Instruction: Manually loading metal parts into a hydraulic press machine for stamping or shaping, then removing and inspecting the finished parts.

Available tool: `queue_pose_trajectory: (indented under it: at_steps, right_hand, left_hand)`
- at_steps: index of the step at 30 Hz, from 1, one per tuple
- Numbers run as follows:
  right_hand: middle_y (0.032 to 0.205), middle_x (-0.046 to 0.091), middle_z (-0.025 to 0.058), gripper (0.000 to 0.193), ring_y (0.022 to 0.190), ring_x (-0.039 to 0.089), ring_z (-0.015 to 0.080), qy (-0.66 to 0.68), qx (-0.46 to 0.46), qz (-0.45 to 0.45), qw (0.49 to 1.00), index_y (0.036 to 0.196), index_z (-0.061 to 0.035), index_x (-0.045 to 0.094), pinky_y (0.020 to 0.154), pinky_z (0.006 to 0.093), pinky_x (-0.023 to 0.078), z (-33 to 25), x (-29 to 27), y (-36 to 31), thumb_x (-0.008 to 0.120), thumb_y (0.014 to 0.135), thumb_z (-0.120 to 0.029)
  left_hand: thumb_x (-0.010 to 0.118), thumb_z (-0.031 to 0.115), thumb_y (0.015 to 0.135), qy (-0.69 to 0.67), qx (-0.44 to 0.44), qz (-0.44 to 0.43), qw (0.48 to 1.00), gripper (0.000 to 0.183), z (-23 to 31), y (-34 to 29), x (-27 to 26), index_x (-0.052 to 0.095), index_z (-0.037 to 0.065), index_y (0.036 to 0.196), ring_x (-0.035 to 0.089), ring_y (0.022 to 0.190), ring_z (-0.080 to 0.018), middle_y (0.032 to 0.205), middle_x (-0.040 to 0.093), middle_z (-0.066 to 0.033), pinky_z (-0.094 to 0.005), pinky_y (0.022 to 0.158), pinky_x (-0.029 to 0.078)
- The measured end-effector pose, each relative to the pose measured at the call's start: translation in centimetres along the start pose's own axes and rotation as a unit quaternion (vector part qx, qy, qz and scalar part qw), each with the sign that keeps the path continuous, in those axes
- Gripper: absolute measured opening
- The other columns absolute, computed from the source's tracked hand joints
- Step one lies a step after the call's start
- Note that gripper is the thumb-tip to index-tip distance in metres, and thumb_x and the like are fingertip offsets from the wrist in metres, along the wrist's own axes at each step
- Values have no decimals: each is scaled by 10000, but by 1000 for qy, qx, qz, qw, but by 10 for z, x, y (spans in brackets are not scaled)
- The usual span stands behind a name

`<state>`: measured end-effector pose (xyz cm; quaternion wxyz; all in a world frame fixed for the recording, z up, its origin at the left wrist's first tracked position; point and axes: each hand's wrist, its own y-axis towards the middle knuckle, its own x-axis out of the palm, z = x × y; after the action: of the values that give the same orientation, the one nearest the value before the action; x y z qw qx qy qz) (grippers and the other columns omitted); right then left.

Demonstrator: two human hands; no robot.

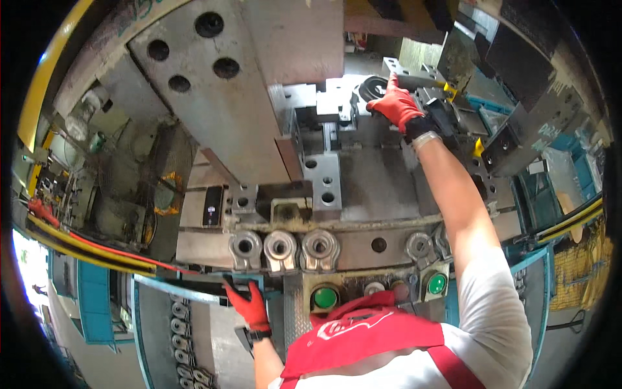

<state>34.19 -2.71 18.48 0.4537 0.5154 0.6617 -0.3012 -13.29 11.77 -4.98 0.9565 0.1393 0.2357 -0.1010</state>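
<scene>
Left hand (249, 305) open, lower left; right hand (395, 106), grip unclear, upper right: finger slip could tilt the black ring (372, 88).

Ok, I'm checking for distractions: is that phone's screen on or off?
On: the phone shows small, pale, lit characters against its dark face.

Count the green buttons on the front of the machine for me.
2: the left green button, just above the red apron, and the right green button, left of the right arm. The apron may hide others.
</scene>
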Motion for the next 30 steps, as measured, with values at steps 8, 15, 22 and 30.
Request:
queue_pose_trajectory:
  at_steps: [8, 15, 22, 30]
  right_hand:
    - [1156, 521, 234, 1030, 1001, 556, 330, -52, 45, 25, 997, 1375, -8, 60, 820, 376, 459, 2, 68, 114, 618, 672, -512]
    - [1174, 491, 260, 1053, 1049, 522, 338, -105, 36, -48, 993, 1382, -27, 9, 834, 387, 432, 20, 84, 127, 564, 685, -588]
    - [1258, 386, 287, 1102, 1181, 389, 362, -77, 82, 22, 993, 1396, -63, -38, 944, 385, 327, -24, 65, 34, 526, 675, -675]
    - [1251, 433, 221, 662, 1191, 386, 351, 197, -242, 110, 944, 1267, 37, 366, 1013, 394, 279, 98, 74, -242, 670, 731, -206]
  left_hand:
    - [548, 27, 781, -57, -90, 9, 994, 656, -60, -47, -19, 226, -19, 1351, 280, 1282, -277, 1375, 298, -192, -355, 1055, 201]
    - [564, 55, 802, -130, -161, 13, 978, 650, -69, -61, -8, 229, -1, 1356, 322, 1257, -268, 1354, 327, -205, -346, 1034, 231]
    - [573, 54, 808, -173, -159, -16, 972, 643, -85, -66, 11, 235, -14, 1350, 306, 1265, -254, 1370, 311, -182, -332, 1040, 226]
    - [628, 211, 794, 33, 6, -311, 950, 604, -90, -83, 31, 359, -40, 1273, 448, 1126, -267, 1181, 485, -175, -325, 979, 324]
